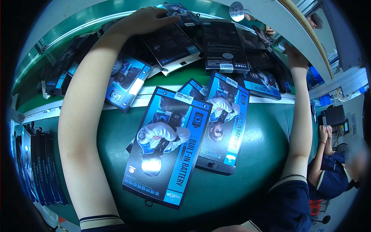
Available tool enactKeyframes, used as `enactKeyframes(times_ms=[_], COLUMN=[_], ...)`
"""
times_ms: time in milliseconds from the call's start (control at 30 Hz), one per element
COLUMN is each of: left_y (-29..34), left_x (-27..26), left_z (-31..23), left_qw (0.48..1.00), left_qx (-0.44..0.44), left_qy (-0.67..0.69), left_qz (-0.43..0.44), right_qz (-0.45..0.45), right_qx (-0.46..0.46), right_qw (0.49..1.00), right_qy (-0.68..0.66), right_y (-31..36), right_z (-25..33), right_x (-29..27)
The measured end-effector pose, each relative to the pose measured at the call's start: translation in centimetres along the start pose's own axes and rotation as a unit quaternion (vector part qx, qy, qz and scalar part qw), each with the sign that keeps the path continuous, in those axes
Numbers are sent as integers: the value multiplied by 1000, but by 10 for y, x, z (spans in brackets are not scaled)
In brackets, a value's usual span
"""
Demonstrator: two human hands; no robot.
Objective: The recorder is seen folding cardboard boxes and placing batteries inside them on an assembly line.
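Note:
My left hand [152, 20] reaches to the far side of a pile of flat boxes, fingers stretched out. It lies by a dark box [181, 14] with a picture on its face and above a black box [170, 44]. My right hand [296, 57] is at the pile's right end, beside dark boxes; motion smears its fingers, so its grip is unclear. Between my forearms, a black-and-blue printed box [164, 145] lies on the green table. A similar box [222, 123] lies to its right, and part of another [192, 89] shows behind them.
A black box [226, 48] with its back up lies in the pile on the green conveyor belt [154, 80]. At the left, several boxes [40, 166] stand on edge in a row. A pale overhead panel [286, 27] hangs at upper right. A co-worker [334, 166] sits at the right.

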State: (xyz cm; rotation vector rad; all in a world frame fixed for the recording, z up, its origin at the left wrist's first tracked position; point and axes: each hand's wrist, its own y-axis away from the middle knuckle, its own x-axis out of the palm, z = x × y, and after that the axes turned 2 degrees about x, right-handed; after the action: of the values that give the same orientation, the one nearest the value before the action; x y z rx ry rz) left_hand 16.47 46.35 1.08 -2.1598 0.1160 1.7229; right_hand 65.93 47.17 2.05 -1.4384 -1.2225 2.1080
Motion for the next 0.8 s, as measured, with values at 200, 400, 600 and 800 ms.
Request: enactKeyframes(times_ms=[200,400,600,800], left_y=[0,1,6,-3], left_x=[-5,-3,3,8], left_z=[-14,-14,5,-8], left_qw=[998,999,999,999], left_qx=[11,-3,-19,8], left_qy=[39,13,-1,-17], left_qz=[51,37,30,27], right_qz=[80,304,444,321], right_qx=[124,170,272,275], right_qw=[976,936,848,905], right_qy=[159,56,100,48], right_y=[43,48,12,47], right_z=[-141,-93,24,-38], right_x=[-2,-21,-45,-29])
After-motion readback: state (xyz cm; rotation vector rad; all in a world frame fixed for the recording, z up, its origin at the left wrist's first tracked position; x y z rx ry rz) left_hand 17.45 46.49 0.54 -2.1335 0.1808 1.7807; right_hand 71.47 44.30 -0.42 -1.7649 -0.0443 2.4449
